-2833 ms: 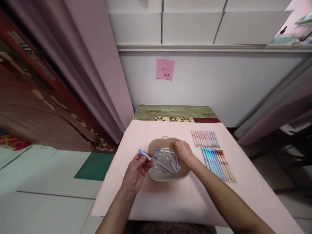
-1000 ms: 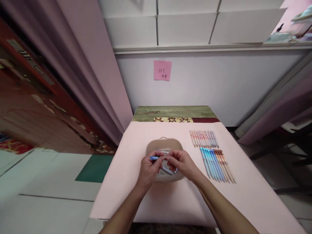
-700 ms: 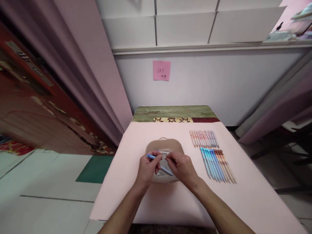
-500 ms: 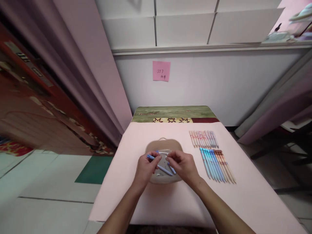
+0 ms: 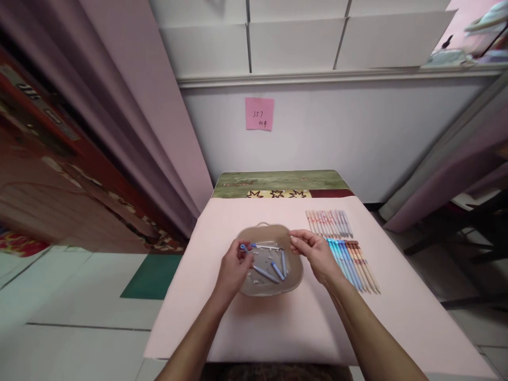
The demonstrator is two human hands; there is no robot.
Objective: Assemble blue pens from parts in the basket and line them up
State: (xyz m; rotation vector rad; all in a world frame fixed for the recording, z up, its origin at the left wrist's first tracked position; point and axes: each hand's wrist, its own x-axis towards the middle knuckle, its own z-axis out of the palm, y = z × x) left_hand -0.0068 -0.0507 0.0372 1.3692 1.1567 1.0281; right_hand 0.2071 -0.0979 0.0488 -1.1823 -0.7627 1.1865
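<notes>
Over the left side of a beige basin [image 5: 268, 233], my left hand [image 5: 235, 267] is closed around a blue pen part [image 5: 243, 247], its rounded end showing above the fingers. My right hand [image 5: 317, 257] is at the basin's right rim with thumb and forefinger pinched together; a tiny pale piece may be between them, too small to name. Inside the basin lie a light-blue pen barrel [image 5: 265, 274], a shorter blue piece [image 5: 277, 270], another blue barrel [image 5: 283, 263], a thin white refill [image 5: 266, 247] and several small white bits.
To the right on the pink tablecloth [image 5: 190, 317], a row of pale patterned pens [image 5: 328, 223] lies behind a row of blue and brown pens [image 5: 349, 264]. A pink note [image 5: 259, 114] is stuck on the wall behind the table.
My right hand has moved right, away from my left hand, to the basin's right rim. My left hand has shifted slightly left, and the blue part in it is tilted differently.
</notes>
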